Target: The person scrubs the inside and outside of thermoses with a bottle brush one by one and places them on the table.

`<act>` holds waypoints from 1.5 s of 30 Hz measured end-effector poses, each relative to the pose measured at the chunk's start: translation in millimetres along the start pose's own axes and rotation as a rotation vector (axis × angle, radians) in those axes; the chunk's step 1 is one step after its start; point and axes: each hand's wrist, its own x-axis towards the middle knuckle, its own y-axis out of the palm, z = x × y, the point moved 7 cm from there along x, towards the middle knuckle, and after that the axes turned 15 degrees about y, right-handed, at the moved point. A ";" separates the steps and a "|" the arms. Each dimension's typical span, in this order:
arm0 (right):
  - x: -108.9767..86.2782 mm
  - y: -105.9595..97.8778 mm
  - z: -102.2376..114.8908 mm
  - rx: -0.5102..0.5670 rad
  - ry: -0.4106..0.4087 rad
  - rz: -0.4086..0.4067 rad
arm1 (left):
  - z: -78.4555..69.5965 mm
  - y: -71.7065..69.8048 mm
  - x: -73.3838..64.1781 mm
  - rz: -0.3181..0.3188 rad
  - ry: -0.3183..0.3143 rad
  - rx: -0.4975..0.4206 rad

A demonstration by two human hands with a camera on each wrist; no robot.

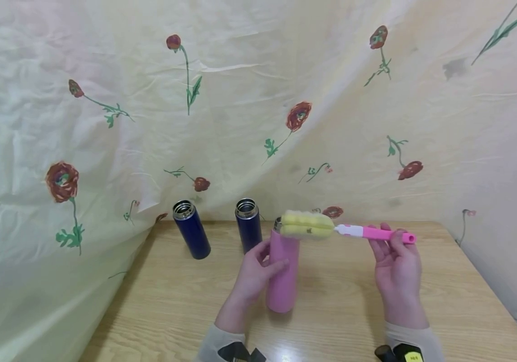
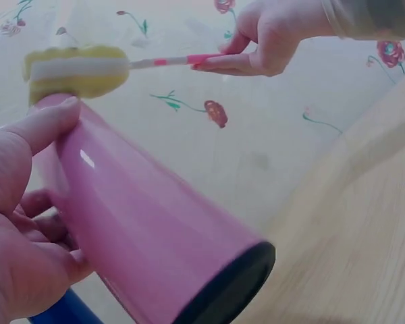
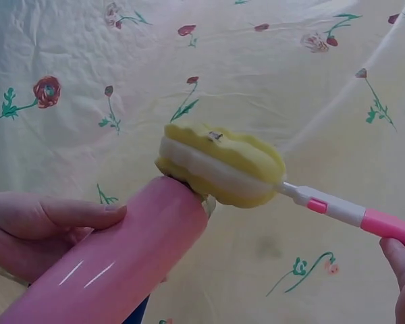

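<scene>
"What does the left hand hold?"
"It grips the pink flask around its upper side."
"And the right hand?"
"Right of the flask, it holds a sponge bottle brush by the handle; the yellow-and-white head is at the flask's mouth."
"The two navy flasks?"
"Lidless, left of it on the tabletop."

Counted: one pink bottle; two blue bottles — left of pink bottle; one sponge brush — at pink bottle's mouth; two hands.
</scene>
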 end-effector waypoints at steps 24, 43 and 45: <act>-0.1 0.5 -2.4 -0.048 -0.022 -0.029 | -2.0 -7.3 0.8 -0.094 0.020 -0.056; 6.6 1.5 -6.9 -0.317 0.053 0.135 | -2.7 -11.2 2.5 -0.151 0.034 -0.215; 6.7 2.2 -7.3 -0.383 0.054 0.163 | -3.0 -12.9 2.3 -0.173 0.038 -0.220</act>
